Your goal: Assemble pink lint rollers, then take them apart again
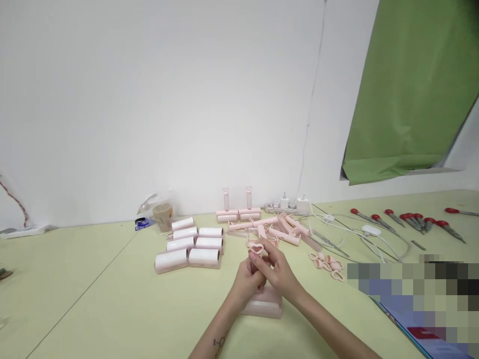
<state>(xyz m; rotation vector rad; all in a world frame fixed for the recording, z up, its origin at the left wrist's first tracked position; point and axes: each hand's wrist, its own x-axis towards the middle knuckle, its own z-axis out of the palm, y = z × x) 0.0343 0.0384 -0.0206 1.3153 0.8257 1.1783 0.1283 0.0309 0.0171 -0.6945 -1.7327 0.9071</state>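
Observation:
My left hand (247,279) and my right hand (277,267) meet in front of me, both closed around a pink heart-shaped handle (256,246). Its heart loop sticks out above my fingers; the lower part is hidden between them. Just below my hands, a pale pink roller (265,306) lies on the table, partly covered by them. More pink heart-shaped handles (326,264) are in a loose pile to the right. Beyond my hands lie several pink plastic roller frames (284,235).
White rolls (205,257) lie in rows at left. Two small rollers with heart tops (226,199) stand by the wall. A power strip (286,208), white cables (370,231), red-handled tools (413,219), a tape roll (163,217) and a blurred-out patch (422,299) surround the table (112,299).

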